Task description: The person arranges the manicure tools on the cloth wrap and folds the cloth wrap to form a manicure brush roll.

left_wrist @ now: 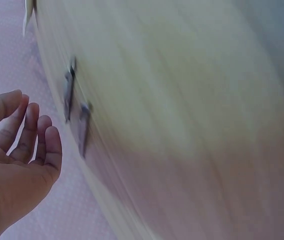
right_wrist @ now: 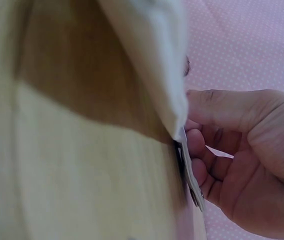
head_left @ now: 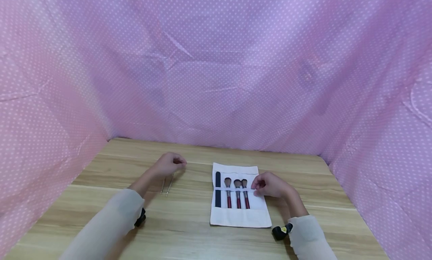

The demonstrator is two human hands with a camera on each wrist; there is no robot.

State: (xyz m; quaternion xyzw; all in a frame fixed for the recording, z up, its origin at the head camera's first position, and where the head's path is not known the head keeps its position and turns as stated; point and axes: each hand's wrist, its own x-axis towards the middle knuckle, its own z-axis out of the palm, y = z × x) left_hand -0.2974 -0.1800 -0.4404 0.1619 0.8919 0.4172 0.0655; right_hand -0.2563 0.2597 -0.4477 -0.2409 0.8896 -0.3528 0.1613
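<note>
A white cloth brush roll (head_left: 241, 218) lies spread on the wooden table. Tucked under its band are a black nail file (head_left: 218, 188) and several makeup brushes (head_left: 238, 192) with red handles. At the roll's right edge my right hand (head_left: 271, 185) pinches the cloth with curled fingers; the fingertips are partly hidden in the right wrist view. My left hand (head_left: 168, 165) hovers over the table with loosely bent fingers, holding nothing. Two slender metal tools (left_wrist: 69, 92) lie close by it, side by side, their exact kind blurred.
The wooden table (head_left: 179, 230) carries the roll and the tools. Pink dotted fabric (head_left: 216, 83) hangs behind the table and along both sides. A dark wrist camera (head_left: 279, 233) sits on the right wrist, and another (head_left: 140, 217) on the left.
</note>
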